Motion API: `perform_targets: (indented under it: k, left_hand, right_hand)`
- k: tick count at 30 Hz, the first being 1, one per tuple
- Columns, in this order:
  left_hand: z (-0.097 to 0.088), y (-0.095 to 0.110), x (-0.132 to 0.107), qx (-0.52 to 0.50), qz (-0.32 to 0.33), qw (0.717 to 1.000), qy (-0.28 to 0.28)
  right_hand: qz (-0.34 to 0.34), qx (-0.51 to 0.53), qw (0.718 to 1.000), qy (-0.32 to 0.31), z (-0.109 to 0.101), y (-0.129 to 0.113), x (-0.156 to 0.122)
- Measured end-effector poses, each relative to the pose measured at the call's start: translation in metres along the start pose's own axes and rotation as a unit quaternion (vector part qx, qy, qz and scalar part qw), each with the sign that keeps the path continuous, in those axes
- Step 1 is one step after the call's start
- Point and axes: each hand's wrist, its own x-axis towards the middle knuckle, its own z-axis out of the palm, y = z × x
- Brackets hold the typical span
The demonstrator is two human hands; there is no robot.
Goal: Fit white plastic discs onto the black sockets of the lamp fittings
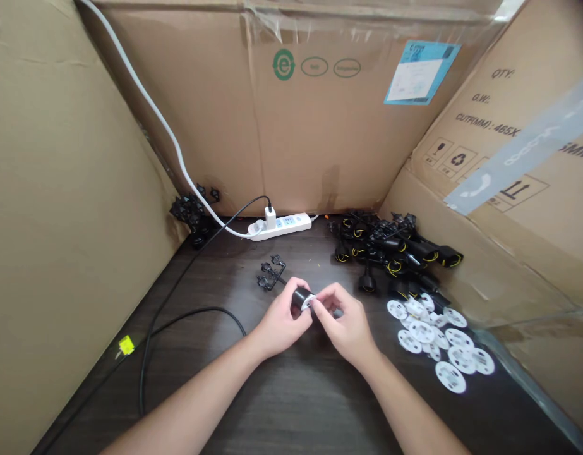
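My left hand [282, 325] is closed around a black cylinder [300, 296] in the middle of the table. From the cylinder's far end a thin stem leads to a branched black bracket [271, 274] with several small clip-like heads. A round white disc [309, 302] sits at the cylinder's near end, facing right. The thumb and fingers of my right hand [347, 325] pinch at this disc's edge. Whether the disc is seated in the cylinder or just resting against it, I cannot tell. Something greyish under my right fingers is mostly hidden.
Similar black cylinders with yellow wires [390, 249] lie heaped at the back right, with loose white discs [424, 332] in front. More black brackets [191, 212] stand back left. A white power strip [286, 227], black cable [151, 335] and cardboard walls [319, 139] surround the workspace.
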Motion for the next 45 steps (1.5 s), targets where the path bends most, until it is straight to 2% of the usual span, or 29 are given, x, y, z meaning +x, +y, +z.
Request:
perform_targets:
  k: [9, 15, 22, 29, 36, 45]
  left_hand:
    - [0.0003, 0.0010, -0.0013, 0.006, 0.002, 1.000, -0.007]
    - [-0.0016, 0.0073, -0.0012, 0.002, 0.000, 1.000, -0.016]
    - [-0.0022, 0.0022, -0.0006, 0.006, 0.008, 1.000, -0.023]
    - [-0.0004, 0.0018, 0.0014, 0.004, 0.010, 1.000, -0.006]
    - [-0.0010, -0.0024, -0.0004, -0.002, 0.023, 1.000, 0.004]
    - [-0.0010, 0.0035, -0.0011, 0.002, 0.004, 1.000, -0.015]
  right_hand:
    - [0.011, 0.020, 1.000, -0.009, 0.0019, 0.0001, 0.0013]
    - [-0.035, -0.005, 0.999, 0.004, 0.0004, -0.0019, 0.0015]
    - [-0.085, -0.023, 0.996, 0.008, -0.0017, -0.0018, 0.0023]
    - [-0.046, -0.015, 0.999, -0.001, -0.0010, -0.0019, 0.0035]
    - [0.011, -0.009, 0.998, -0.065, -0.0001, -0.0011, 0.0029]
    - [-0.011, -0.022, 0.999, -0.035, -0.0020, -0.0067, 0.0026]
